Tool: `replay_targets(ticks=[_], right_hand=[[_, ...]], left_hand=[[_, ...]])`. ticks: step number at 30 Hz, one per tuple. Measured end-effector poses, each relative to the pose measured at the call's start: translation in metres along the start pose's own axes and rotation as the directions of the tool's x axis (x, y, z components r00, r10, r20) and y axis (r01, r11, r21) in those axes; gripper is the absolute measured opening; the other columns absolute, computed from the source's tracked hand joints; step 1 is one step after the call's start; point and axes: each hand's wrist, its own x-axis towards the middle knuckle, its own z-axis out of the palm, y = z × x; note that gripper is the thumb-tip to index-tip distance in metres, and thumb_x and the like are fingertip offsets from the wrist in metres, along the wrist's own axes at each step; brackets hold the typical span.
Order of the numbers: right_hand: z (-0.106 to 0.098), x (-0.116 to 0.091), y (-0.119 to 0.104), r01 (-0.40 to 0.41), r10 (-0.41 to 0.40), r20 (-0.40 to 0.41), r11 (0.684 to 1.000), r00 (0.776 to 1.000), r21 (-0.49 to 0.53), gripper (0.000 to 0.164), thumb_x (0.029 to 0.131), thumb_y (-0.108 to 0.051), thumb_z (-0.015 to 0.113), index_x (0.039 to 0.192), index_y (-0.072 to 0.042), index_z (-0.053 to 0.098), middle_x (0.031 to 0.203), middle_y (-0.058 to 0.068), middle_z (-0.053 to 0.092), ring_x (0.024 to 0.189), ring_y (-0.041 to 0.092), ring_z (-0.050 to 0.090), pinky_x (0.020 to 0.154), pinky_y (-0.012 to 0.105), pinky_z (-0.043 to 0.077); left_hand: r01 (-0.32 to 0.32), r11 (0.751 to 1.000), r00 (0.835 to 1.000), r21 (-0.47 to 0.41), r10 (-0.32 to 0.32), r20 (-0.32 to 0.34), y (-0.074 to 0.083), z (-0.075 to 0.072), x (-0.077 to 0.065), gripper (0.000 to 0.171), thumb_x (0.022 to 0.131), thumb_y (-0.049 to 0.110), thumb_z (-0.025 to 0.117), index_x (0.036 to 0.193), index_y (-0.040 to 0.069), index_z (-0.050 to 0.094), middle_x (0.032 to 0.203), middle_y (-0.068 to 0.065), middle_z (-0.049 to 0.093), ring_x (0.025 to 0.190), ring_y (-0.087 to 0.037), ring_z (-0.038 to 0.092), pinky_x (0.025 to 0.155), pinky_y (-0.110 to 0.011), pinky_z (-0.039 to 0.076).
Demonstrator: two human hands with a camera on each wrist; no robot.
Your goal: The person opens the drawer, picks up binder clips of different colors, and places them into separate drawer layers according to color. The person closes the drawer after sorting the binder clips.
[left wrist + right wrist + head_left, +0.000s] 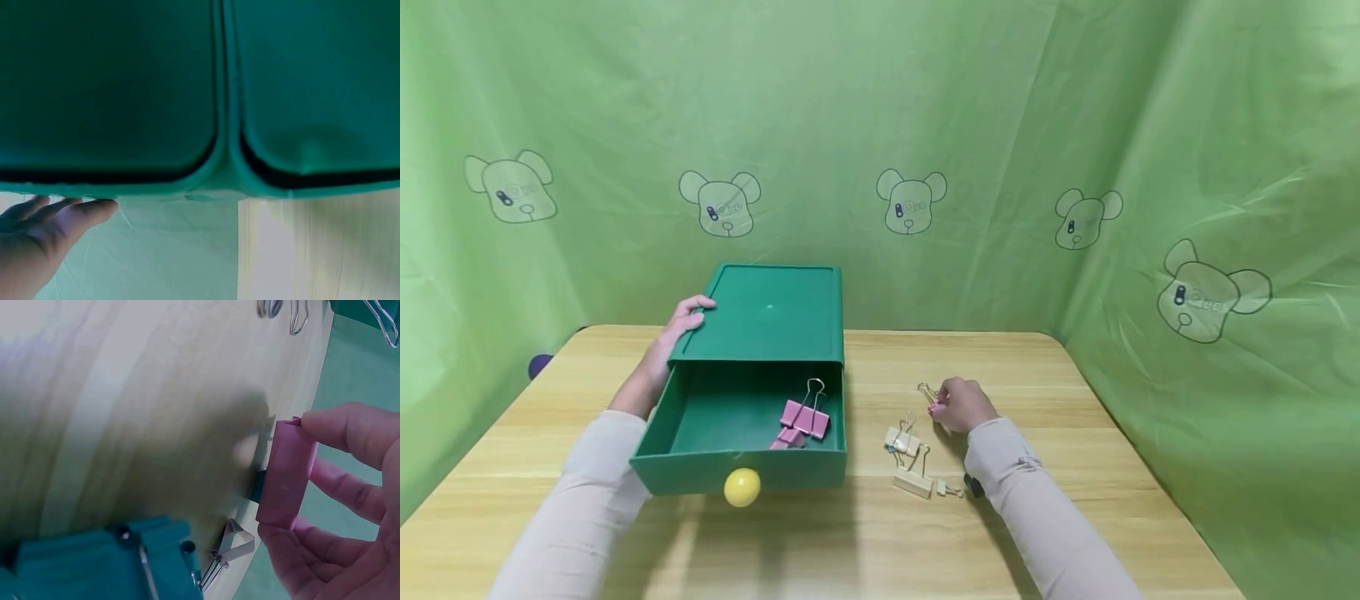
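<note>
two sleeves (pixel 1045 517) flank one cabinet (pixel 775 312), left hand (pixel 679 332) unclenched against it, right hand (pixel 966 406) pinching one pink clip (pixel 287 475).

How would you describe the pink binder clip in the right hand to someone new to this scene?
Start from the green drawer box, its drawer pulled open. To its right, the right hand pinches the pink binder clip. Unlike the pale binder clips nearby, it is pink; unlike the pink ones in the drawer, it is outside.
</note>
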Motion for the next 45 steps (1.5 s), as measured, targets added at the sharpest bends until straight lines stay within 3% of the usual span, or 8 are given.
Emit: replay_targets(ticks=[8,14,32,45], right_hand=[[-0.002,0.001,-0.001,-0.005,0.005,-0.016,1.0,1.0,0.025,0.023,0.071,-0.015,0.074,0.087,-0.005,0.061,0.077,0.007,0.06,0.065,0.019,0.054,0.068,0.035,0.047],[-0.002,0.002,0.001,-0.005,0.006,-0.031,0.999,1.0,0.034,0.03,0.069,-0.018,0.076,0.091,-0.003,0.062,0.082,0.009,0.061,0.071,0.021,0.055,0.071,0.037,0.048],[-0.012,-0.006,-0.012,0.0,0.006,-0.075,0.997,0.997,0.08,0.042,0.068,-0.021,0.074,0.102,-0.001,0.061,0.094,0.013,0.063,0.083,0.026,0.059,0.078,0.04,0.047],[-0.018,-0.01,-0.021,0.04,-0.031,-0.112,0.996,0.993,0.078,0.039,0.067,-0.019,0.077,0.099,-0.001,0.061,0.085,0.008,0.063,0.077,0.021,0.059,0.075,0.037,0.048]], left_hand=[[-0.028,0.998,0.999,-0.055,0.027,-0.027,0.003,0.0,0.005,0.023,0.097,0.029,0.028,0.117,0.032,0.04,0.148,-0.009,0.001,0.129,-0.035,0.004,0.101,-0.054,0.006],[0.008,1.0,1.0,-0.005,-0.008,-0.007,0.001,0.001,0.0,0.028,0.097,0.037,0.026,0.124,0.033,0.034,0.147,-0.009,-0.001,0.127,-0.039,0.006,0.096,-0.06,0.012],[0.001,1.0,1.0,-0.001,-0.001,0.001,0.0,0.001,-0.002,0.03,0.097,0.038,0.025,0.125,0.032,0.032,0.146,-0.009,0.0,0.126,-0.039,0.006,0.095,-0.061,0.012],[-0.002,1.0,1.0,0.014,0.002,-0.001,0.0,0.001,-0.002,0.031,0.097,0.038,0.025,0.126,0.032,0.032,0.146,-0.009,0.001,0.126,-0.039,0.006,0.095,-0.061,0.012]])
